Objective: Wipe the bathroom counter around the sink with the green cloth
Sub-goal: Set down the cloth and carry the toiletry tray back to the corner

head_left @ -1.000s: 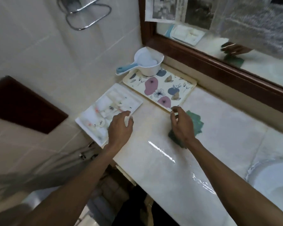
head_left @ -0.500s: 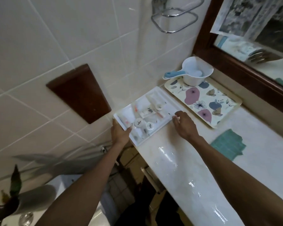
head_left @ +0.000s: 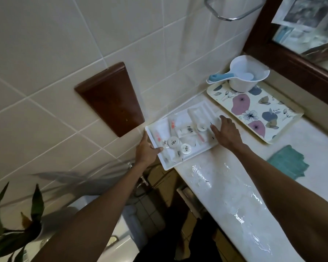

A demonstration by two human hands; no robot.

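The green cloth (head_left: 288, 161) lies flat on the pale counter (head_left: 225, 188) at the right, with no hand on it. A white tray (head_left: 170, 163) of small toiletry bottles sits at the counter's left end, its corner hanging past the edge. My left hand (head_left: 147, 150) grips that tray's left edge, thumb over the rim. My right hand (head_left: 224, 132) rests on the tray's right side with fingers spread. The sink is out of view.
A floral tray (head_left: 257, 114) lies against the back wall with a white scoop with a blue handle (head_left: 240, 75) on its far end. A wood-framed mirror (head_left: 301, 59) runs behind. Tiled wall stands at the left; a plant (head_left: 13, 222) sits below.
My right hand let go of the green cloth and moved left onto the white tray. My left hand shifted to the tray's left edge. The view swung left.
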